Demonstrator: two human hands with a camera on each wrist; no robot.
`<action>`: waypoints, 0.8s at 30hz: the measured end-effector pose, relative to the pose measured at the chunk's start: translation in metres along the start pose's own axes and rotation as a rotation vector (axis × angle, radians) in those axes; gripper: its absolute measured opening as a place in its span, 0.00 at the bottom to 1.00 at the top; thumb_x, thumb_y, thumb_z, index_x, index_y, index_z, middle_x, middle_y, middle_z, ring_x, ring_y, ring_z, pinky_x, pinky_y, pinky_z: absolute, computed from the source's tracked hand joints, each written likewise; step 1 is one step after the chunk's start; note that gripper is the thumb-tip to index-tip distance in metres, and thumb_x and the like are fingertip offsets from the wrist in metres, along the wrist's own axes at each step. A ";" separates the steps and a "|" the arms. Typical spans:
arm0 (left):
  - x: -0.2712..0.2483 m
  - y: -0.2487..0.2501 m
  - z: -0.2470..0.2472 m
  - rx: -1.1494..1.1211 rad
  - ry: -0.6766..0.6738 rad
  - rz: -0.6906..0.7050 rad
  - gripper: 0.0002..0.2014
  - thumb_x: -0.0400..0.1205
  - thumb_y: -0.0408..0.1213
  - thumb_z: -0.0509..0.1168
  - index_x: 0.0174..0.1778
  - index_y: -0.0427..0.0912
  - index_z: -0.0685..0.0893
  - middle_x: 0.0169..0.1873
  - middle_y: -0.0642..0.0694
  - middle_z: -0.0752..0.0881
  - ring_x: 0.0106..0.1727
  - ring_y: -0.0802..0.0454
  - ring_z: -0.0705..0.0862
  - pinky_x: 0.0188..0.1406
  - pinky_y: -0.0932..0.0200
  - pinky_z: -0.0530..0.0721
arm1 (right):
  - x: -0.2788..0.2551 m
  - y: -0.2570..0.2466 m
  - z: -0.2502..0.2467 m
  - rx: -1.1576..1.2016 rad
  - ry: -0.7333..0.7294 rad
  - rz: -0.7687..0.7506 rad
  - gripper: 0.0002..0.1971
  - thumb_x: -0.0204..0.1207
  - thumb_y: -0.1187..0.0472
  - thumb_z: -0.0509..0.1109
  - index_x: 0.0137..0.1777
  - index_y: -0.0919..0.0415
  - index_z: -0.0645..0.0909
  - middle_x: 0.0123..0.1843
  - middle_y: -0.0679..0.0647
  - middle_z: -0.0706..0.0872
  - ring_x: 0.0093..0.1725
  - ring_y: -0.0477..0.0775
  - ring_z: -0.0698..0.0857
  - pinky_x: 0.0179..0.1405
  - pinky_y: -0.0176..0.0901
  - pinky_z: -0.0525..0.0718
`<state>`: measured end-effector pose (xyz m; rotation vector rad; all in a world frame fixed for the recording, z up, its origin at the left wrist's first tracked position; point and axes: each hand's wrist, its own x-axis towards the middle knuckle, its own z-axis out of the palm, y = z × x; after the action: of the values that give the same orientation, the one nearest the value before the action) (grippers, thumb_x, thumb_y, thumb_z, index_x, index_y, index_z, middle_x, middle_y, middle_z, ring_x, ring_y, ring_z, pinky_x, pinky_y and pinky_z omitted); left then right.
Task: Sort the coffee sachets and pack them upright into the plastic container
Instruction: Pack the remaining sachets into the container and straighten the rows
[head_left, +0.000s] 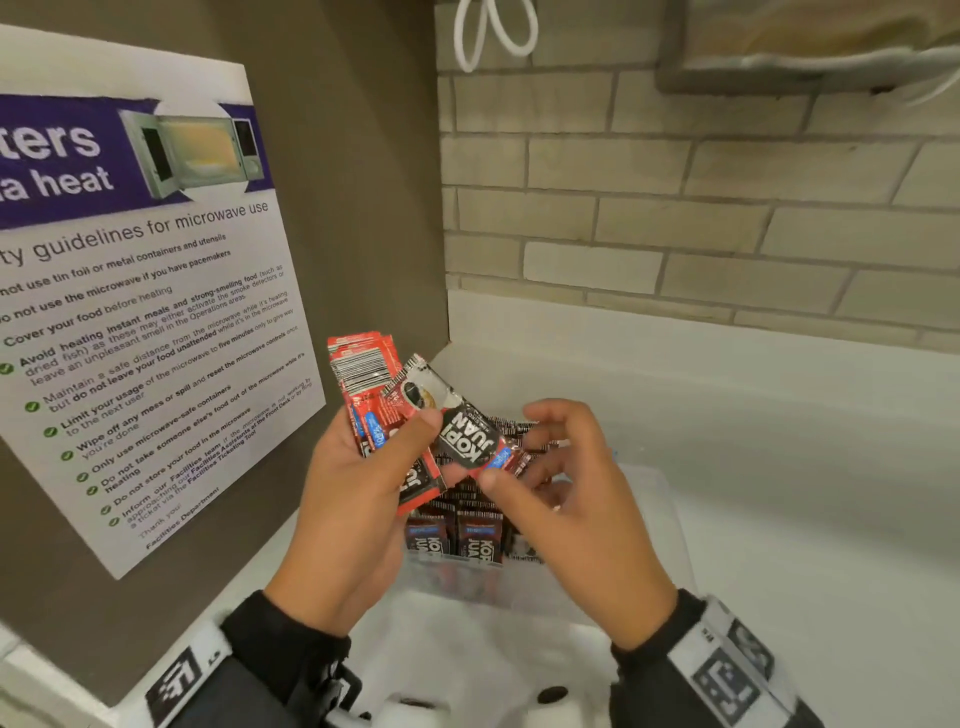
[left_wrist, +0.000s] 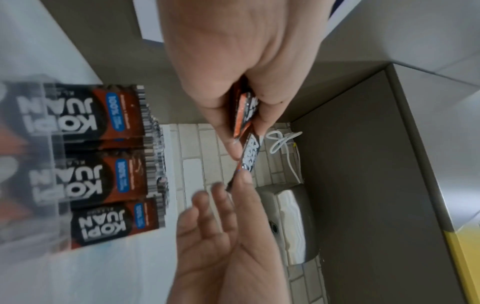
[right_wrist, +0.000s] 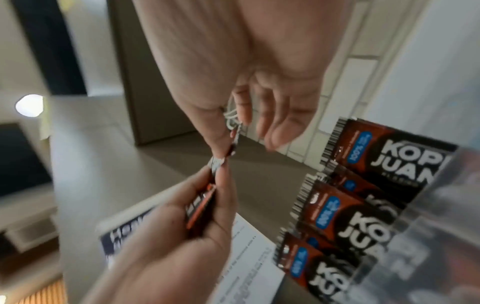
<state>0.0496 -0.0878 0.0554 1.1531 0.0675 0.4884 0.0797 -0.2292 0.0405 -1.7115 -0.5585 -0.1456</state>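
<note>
Glossy foil-film Kopi Juan sachet (head_left: 470, 431), red and black, sits tilted between both hands above the clear plastic container (head_left: 670, 512). Right hand (head_left: 576, 499) pinches its lower corner, other fingers loose. Left hand (head_left: 358, 483) grips a small stack of sachets (head_left: 361, 387), thumb on the single one too. Looks light, floppy, slippery; best pinched at sealed edges. Packed sachets (head_left: 475, 530) stand upright below.

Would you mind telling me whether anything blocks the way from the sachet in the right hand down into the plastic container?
Nothing visible does: the single sachet is above the open plastic container, which already holds rows of upright sachets.
</note>
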 end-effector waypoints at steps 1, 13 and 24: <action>-0.001 -0.001 0.000 -0.010 -0.008 -0.008 0.15 0.73 0.33 0.68 0.56 0.38 0.82 0.44 0.42 0.89 0.40 0.50 0.89 0.33 0.59 0.87 | 0.001 -0.001 -0.002 0.149 -0.026 0.087 0.17 0.69 0.63 0.78 0.52 0.50 0.75 0.46 0.49 0.81 0.35 0.44 0.81 0.35 0.31 0.80; -0.004 -0.003 -0.009 0.131 -0.131 -0.042 0.16 0.67 0.32 0.72 0.50 0.41 0.81 0.35 0.46 0.88 0.37 0.51 0.90 0.28 0.61 0.86 | 0.019 -0.012 -0.037 0.568 0.212 0.059 0.13 0.72 0.76 0.68 0.50 0.59 0.81 0.32 0.53 0.84 0.29 0.48 0.82 0.28 0.35 0.81; 0.001 0.018 -0.029 0.011 0.008 0.020 0.28 0.66 0.67 0.59 0.44 0.44 0.80 0.25 0.48 0.82 0.19 0.55 0.75 0.15 0.67 0.72 | 0.005 0.020 -0.046 -0.329 -0.010 0.069 0.10 0.68 0.69 0.76 0.35 0.56 0.80 0.29 0.47 0.82 0.28 0.41 0.79 0.30 0.26 0.76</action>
<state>0.0361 -0.0564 0.0595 1.1636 0.0658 0.5114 0.1024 -0.2741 0.0353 -2.0497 -0.5018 -0.1878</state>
